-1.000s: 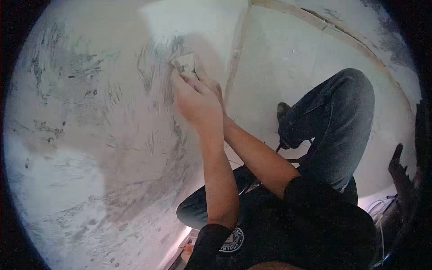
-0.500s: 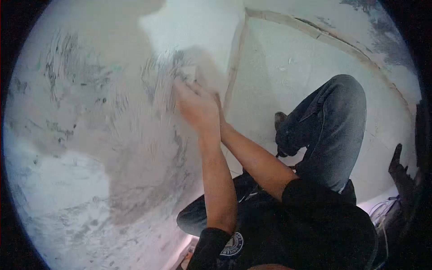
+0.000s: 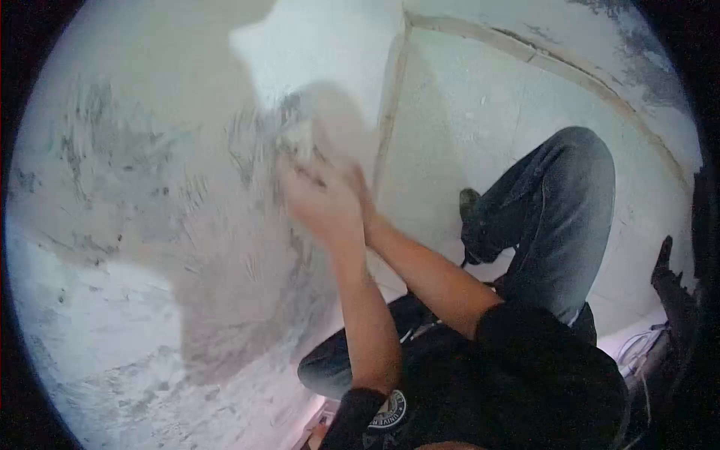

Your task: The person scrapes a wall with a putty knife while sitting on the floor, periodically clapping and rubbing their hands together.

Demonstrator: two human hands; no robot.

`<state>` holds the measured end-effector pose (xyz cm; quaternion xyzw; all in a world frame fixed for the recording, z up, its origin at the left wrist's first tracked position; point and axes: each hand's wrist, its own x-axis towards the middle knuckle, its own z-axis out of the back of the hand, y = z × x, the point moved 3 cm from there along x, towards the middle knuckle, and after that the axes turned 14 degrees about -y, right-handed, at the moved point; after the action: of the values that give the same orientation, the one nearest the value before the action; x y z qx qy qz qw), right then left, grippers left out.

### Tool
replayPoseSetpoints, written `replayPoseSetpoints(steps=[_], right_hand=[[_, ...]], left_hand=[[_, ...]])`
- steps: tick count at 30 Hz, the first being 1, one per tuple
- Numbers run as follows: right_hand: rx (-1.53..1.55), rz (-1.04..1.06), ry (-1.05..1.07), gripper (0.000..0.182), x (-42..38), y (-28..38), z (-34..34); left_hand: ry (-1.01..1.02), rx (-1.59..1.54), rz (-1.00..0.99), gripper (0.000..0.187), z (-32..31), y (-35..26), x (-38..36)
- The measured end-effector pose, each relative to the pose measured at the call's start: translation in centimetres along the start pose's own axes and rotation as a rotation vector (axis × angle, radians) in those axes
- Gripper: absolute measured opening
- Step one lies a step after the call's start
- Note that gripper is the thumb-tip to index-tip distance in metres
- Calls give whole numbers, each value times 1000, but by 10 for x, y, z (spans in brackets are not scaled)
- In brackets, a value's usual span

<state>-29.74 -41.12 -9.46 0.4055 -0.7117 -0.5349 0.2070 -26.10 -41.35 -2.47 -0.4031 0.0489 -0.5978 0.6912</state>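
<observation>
Sanding pass in hand: my left hand (image 3: 319,199) and right hand (image 3: 358,196) press a small pad (image 3: 300,141) against the grey-scuffed wall (image 3: 150,210). Fingers appear clenched on it, though blurred. The next stroke calls for even pressure.

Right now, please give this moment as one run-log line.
left hand: on pad, blurred | right hand: behind left, grip unclear | pad: pressed on wall | wall: grey scuffs, white patch above | person: crouched, jeans
</observation>
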Motion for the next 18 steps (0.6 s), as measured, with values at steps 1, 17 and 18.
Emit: replayPoseSetpoints(steps=[1, 17, 18], right_hand=[[26, -53, 14, 33, -13, 1, 3], [-170, -63, 22, 34, -7, -2, 17], [-58, -114, 21, 35, -2, -2, 16]], left_hand=[[67, 93, -47, 40, -13, 2, 6], [54, -72, -189, 28, -27, -15, 7], [187, -103, -14, 33, -15, -23, 5]])
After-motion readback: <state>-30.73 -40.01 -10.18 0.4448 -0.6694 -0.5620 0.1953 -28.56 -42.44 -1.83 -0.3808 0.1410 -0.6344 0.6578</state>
